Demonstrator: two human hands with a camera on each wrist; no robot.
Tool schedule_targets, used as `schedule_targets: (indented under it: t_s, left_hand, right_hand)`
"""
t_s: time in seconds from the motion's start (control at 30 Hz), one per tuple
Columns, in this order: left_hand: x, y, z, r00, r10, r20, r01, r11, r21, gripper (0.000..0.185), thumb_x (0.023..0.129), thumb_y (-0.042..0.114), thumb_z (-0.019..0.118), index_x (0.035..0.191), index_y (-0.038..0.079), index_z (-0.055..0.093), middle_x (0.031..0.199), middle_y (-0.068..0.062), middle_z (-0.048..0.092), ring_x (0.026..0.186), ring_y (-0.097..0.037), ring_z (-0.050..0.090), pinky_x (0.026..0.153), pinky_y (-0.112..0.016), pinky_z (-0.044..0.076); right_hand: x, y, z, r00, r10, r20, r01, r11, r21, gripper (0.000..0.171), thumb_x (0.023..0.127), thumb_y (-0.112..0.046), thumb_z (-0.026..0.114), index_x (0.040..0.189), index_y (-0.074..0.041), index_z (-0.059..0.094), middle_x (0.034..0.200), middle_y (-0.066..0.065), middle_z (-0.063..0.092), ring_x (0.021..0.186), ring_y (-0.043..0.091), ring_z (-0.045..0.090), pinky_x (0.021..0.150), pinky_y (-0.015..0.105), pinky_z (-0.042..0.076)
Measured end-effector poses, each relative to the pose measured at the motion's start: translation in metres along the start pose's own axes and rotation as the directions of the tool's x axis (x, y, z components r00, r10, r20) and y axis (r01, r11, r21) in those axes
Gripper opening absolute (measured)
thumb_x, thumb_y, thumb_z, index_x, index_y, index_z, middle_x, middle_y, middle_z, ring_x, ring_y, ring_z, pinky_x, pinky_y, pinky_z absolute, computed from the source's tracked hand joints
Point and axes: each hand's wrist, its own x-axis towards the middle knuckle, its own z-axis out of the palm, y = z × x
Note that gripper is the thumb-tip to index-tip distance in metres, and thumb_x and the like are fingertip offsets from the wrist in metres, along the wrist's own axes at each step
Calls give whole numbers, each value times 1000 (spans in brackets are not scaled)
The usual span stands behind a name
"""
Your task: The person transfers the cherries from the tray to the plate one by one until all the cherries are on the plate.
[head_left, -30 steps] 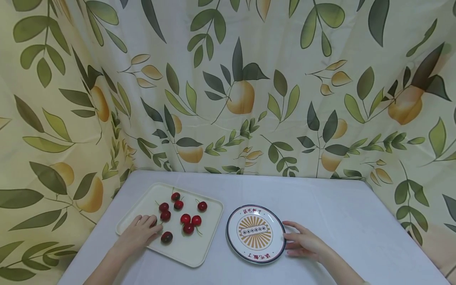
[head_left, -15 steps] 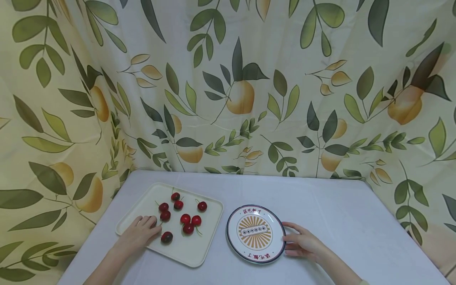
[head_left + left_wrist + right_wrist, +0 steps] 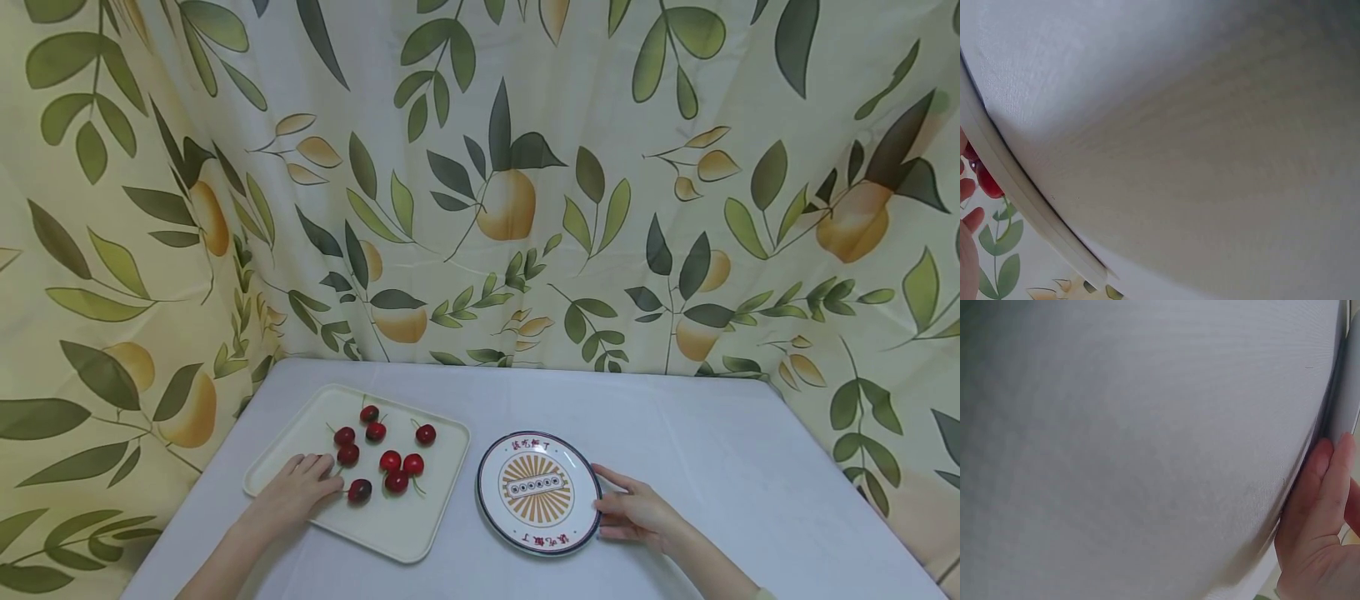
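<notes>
A cream tray at the left of the table holds several red cherries. My left hand lies flat on the tray's near left part, fingers stretched toward the cherries. A darker cherry sits just right of its thumb. In the left wrist view only the tray rim, a cherry and my fingertips show. A round patterned plate with a dark rim lies to the right of the tray with nothing on it. My right hand touches its right rim with relaxed fingers.
The table wears a pale grey cloth. A leaf-and-fruit curtain closes off the back and the left side. Bare cloth stretches to the right of the plate and behind it.
The darker cherry has rolled a little up and to the right, closer to the other cherries. My left hand's fingers shifted slightly. The right hand stays at the plate's rim.
</notes>
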Motion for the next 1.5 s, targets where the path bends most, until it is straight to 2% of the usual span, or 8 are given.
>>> schedule_targets:
  t_s: [0.27,0.47,0.57,0.77,0.87,1.03,1.27,1.5]
  left_hand:
    - [6,1,1,999,22,-23,-22,1000,11,8,81,20,60,88,22,56,99,-3,52,93,-23,50,87,-44,40]
    - [20,8,-7,1000,6,20,-6,1000,15,9,82,19,60,91,21,59,95,0,49,94,-21,49,89,-44,39]
    - [31,12,-10,1000,-2,12,2,1000,7,11,82,18,62,93,21,60,96,-1,50,95,-22,49,89,-44,39]
    - [58,22,-11,997,41,-65,-40,999,29,9,82,17,63,89,22,59,94,-1,49,89,-21,47,85,-40,39]
    - [73,31,-12,998,41,-55,-41,999,0,17,79,10,66,90,21,60,95,-2,49,92,-22,48,87,-42,39]
    - [98,50,-12,999,41,-25,-42,999,-26,21,82,9,62,98,22,60,102,-2,52,97,-22,48,90,-42,39]
    - [135,77,-9,997,73,-37,-75,995,-62,7,90,18,54,94,24,56,95,1,48,91,-17,45,88,-37,37]
    - [165,96,-10,992,125,25,-125,992,10,18,87,21,60,104,27,58,96,3,48,89,-15,43,88,-34,38]
  right_hand:
    - [2,0,2,998,22,-59,-23,1000,-8,70,80,2,62,142,-9,30,83,11,54,64,16,61,62,35,54]
    - [1,0,4,996,22,-90,-23,1000,-14,67,80,3,61,140,-9,34,86,13,51,65,17,60,61,36,54]
    - [1,0,4,995,20,-100,-22,1000,-19,66,81,3,60,140,-9,35,88,14,50,65,17,59,61,36,54]
    - [0,0,4,993,28,-114,-31,999,-24,66,80,3,61,140,-10,35,88,14,50,64,17,59,61,36,54]
    - [1,0,4,993,28,-111,-31,999,-27,66,80,2,61,140,-10,35,87,13,51,64,17,59,61,35,54]
    - [1,0,4,994,27,-108,-30,999,-27,65,81,2,60,140,-10,35,89,13,50,65,17,59,61,35,54]
    - [-1,-1,6,993,37,-113,-41,999,-34,65,81,2,60,140,-10,35,88,14,50,65,17,58,61,35,54]
    - [0,-1,5,993,43,-114,-48,998,-36,67,80,2,61,140,-11,35,88,13,51,65,17,59,61,34,54]
